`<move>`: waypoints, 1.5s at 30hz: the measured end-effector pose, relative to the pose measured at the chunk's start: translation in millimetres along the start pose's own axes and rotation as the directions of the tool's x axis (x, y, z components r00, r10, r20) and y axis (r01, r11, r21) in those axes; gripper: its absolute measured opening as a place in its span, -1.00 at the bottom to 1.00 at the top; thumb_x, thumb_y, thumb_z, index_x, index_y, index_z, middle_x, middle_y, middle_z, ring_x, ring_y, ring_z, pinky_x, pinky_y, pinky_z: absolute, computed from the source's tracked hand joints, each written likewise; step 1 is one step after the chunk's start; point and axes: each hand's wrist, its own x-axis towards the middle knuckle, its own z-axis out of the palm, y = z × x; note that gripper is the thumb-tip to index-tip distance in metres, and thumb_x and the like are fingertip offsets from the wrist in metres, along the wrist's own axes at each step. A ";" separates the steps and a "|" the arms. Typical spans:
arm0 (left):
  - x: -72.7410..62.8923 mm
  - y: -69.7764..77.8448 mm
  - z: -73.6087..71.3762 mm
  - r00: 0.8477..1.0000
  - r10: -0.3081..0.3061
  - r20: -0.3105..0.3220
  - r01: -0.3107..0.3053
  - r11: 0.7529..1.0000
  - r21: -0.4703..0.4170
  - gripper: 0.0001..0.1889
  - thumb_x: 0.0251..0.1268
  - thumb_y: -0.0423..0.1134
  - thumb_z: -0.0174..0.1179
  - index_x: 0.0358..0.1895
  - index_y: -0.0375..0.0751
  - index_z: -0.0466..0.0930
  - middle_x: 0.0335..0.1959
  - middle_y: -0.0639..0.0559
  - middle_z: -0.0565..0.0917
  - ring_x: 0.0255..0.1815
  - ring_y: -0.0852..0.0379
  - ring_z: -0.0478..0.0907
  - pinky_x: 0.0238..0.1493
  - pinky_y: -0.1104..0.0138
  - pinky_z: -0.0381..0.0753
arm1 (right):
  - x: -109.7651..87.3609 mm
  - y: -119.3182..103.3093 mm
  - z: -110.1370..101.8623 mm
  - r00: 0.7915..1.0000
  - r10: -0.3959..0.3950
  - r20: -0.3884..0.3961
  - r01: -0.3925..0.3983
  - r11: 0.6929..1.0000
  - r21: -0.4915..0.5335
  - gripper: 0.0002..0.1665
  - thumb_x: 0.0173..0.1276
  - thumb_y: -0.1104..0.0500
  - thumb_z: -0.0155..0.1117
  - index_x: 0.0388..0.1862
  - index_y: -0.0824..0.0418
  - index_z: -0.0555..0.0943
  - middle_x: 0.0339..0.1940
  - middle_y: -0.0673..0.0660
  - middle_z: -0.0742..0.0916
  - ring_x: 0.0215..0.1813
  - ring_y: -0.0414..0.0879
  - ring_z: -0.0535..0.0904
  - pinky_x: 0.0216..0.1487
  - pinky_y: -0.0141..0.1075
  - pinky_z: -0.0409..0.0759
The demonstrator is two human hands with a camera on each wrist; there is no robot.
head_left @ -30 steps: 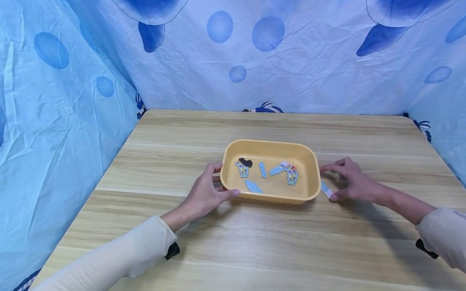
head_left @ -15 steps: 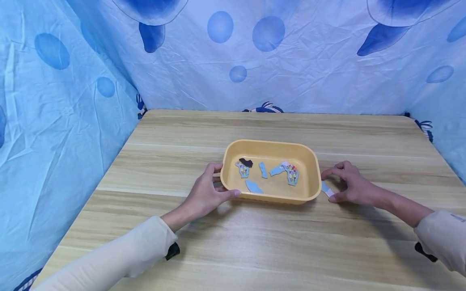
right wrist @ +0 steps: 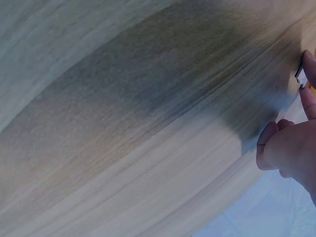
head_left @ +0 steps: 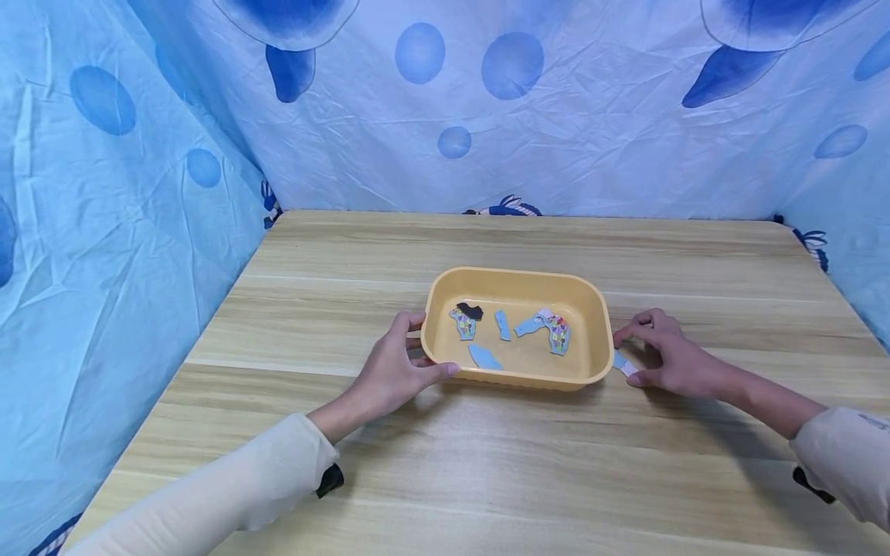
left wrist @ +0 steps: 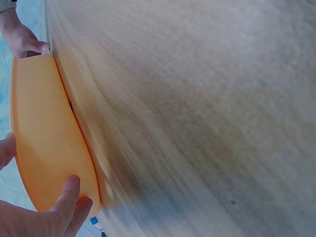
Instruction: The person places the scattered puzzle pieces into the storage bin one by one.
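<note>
A yellow plastic tub (head_left: pixel 587 293) stands mid-table with several flat blue and multicoloured puzzle pieces (head_left: pixel 549 324) lying in it. My left hand (head_left: pixel 426 345) grips the tub's left end, thumb along the near rim and fingers at the far corner; the left wrist view shows the tub wall (left wrist: pixel 44 133) with my fingers (left wrist: pixel 69 197) curled on it. Just right of the tub a small pale blue piece (head_left: pixel 623 363) lies on the table. My right hand (head_left: pixel 629 355) pinches it between thumb and curled fingers. In the right wrist view a fingertip (right wrist: pixel 309 64) touches the piece's thin edge (right wrist: pixel 299 74).
The wooden table (head_left: pixel 487 479) is walled on three sides by a blue patterned cloth (head_left: pixel 487 154). Both forearms in cream sleeves (head_left: pixel 229 486) reach in from the near edge.
My right hand has slid slightly left toward the tub and its fingers have curled in around the small blue piece. The left hand and tub have not moved.
</note>
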 end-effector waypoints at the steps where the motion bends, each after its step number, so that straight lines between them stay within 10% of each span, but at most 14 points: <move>1: 0.0 -0.1 0.0 1.000 -0.001 0.001 0.001 1.000 -0.001 -0.10 -0.12 -0.25 0.55 0.34 -0.19 0.20 0.26 -0.14 0.38 0.11 -0.08 0.57 -0.04 0.33 0.68 | -0.1 -0.1 0.0 1.000 -0.003 0.000 0.003 1.000 -0.006 -0.45 -0.05 0.29 0.57 -0.06 0.08 0.56 0.03 0.25 0.35 0.07 0.17 0.18 -0.14 -0.22 0.16; 21: -0.7 2.2 -0.2 1.000 0.002 0.000 -0.002 1.000 0.003 -0.09 -0.11 -0.26 0.55 0.35 -0.21 0.19 0.27 -0.16 0.38 0.13 -0.09 0.55 -0.04 0.35 0.68 | -1.0 4.0 -5.8 0.999 0.044 -0.019 -0.043 0.997 0.068 -0.49 0.01 0.21 0.57 -0.02 0.12 0.61 0.03 0.16 0.33 0.01 -0.06 0.17 -0.15 -0.36 0.30; 45: -1.3 -0.3 0.1 1.000 -0.006 -0.010 0.007 1.000 0.002 -0.09 -0.12 -0.25 0.55 0.34 -0.19 0.20 0.19 -0.17 0.45 0.09 -0.06 0.58 -0.04 0.35 0.68 | 10.2 -6.7 -43.6 0.991 0.109 -0.082 -0.102 0.992 0.079 -0.50 0.20 0.22 0.44 0.10 0.21 0.51 0.20 0.32 0.24 0.03 0.14 0.19 -0.24 -0.18 0.21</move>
